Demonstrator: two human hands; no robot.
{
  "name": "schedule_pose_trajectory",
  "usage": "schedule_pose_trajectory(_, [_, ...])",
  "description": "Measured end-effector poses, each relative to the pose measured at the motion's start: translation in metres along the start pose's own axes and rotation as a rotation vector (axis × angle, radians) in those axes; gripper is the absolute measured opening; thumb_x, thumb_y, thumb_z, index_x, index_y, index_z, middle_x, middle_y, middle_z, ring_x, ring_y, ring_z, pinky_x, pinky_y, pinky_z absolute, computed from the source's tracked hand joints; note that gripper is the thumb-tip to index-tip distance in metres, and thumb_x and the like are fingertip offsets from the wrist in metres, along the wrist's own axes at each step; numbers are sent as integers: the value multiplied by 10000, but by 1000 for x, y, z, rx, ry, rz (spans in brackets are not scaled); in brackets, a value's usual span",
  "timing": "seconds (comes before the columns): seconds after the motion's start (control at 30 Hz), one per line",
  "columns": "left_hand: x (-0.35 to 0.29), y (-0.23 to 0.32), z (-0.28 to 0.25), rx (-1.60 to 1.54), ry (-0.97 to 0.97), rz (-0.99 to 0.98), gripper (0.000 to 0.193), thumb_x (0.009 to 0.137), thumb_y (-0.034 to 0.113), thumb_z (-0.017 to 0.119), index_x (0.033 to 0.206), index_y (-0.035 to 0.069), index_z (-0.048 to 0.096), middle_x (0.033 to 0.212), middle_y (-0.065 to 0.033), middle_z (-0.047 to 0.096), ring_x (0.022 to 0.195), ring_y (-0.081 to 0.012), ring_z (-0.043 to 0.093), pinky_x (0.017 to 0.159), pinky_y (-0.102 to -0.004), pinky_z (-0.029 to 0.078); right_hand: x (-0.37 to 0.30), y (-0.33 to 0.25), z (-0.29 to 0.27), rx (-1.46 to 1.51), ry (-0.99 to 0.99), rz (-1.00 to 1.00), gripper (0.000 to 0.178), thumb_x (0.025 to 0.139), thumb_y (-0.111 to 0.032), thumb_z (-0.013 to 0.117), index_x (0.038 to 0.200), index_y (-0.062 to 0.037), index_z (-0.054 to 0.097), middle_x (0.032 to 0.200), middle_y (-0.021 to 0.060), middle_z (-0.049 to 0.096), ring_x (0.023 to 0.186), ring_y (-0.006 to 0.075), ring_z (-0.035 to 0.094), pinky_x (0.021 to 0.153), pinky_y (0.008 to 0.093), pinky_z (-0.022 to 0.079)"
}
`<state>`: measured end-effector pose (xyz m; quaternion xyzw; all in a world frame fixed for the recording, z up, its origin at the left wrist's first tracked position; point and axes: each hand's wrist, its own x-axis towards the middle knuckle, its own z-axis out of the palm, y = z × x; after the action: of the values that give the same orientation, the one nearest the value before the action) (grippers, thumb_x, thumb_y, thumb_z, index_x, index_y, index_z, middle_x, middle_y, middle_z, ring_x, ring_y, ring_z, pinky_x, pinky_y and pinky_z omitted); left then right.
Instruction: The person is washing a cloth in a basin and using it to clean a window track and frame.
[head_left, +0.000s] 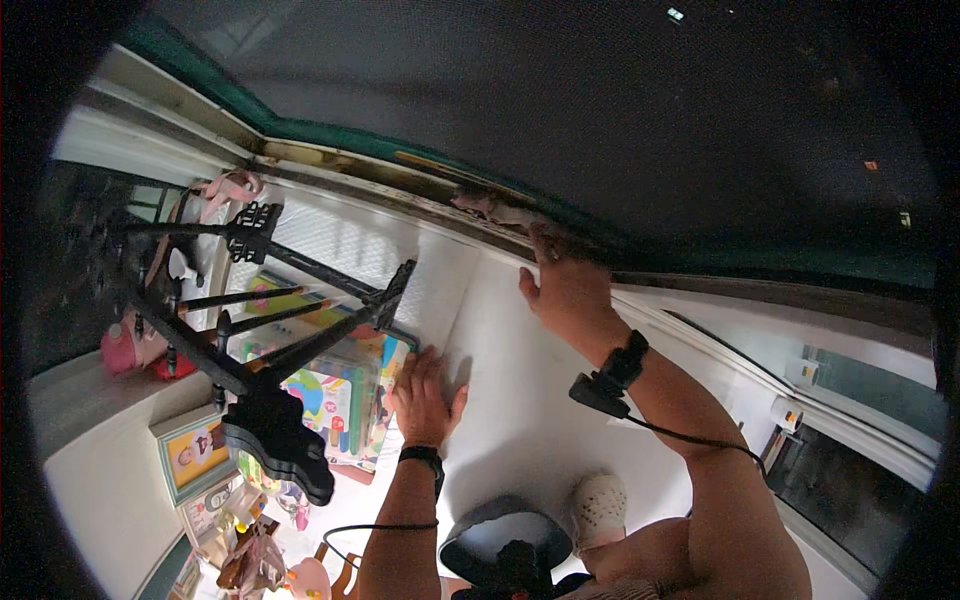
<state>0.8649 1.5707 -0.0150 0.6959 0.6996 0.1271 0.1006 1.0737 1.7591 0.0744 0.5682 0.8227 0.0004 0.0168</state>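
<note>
Nearest the camera, at the bottom edge: a dark round seat (500, 545) and the person's foot in a white perforated shoe (598, 508), just right of it.

Left forearm is coming up from the bottom edge, nearly vertical, with a black wristband at the wrist and a thin black cable looping off beside it. Left hand (427, 392) is lying flat, palm down, fingers spread and extended, pressing on the white panel (520, 400). It is open wide and gripping nothing, only touching the surface.

The panel is running from the shoe area up toward the dark screen, filling the middle of the view between both hands.

Right arm is reaching in from the lower right, bent at the elbow, forearm angling up and left. It is wearing a black band with a small black clip unit and a cable trailing down the arm. Right hand (562, 285) is sitting at the panel's far edge, fingers going up over the rim where the panel is meeting the frame (420, 185). Fingertips are partly hidden there, so can't tell how tightly they're curling; thumb is showing on the left side.

Left of the left hand: a stack of colourful boxes (340, 385), with a black rack (265, 330) standing in front of it. A framed picture (195, 452) is leaning lower left.

Farthest: dark mesh screen (600, 110) covering the top of the view.
</note>
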Motion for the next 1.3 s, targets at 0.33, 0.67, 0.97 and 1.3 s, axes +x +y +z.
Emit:
schedule_pose_trajectory(0.33, [7,4,-7,-6,76,72,501,838,477,575,1166,102,532,1324,-59,506,1281,-308,388,1014,-456,308,34,-19,-1,108,47,-67,540,902,-321,557,1404,-209,392,1010,147,595,852,314,637,673,414,542])
schedule_pose_trajectory(0.67, [4,6,-10,91,83,84,488,834,486,577,1133,102,549,1315,-57,518,1279,-282,407,984,-448,320,19,-13,-30,-47,-156,-113,508,946,-355,492,1401,-155,387,1196,180,551,983,306,625,791,443,532])
schedule_pose_trajectory(0.97, [0,3,-11,45,105,73,636,840,528,560,1289,88,460,1373,-91,442,1317,-327,346,1017,-501,285,-91,-8,-50,634,-222,-183,537,894,-313,601,1341,-59,442,1364,205,450,1262,339,443,1050,421,385])
schedule_pose_trajectory(1.3, [-14,21,-79,-329,-26,200,447,873,310,631,1195,20,522,1220,-176,534,1165,-357,457,1007,-459,323,-105,-30,16,762,-22,-146,536,813,-211,671,1292,-74,474,1406,172,374,1242,352,431,1041,427,394])
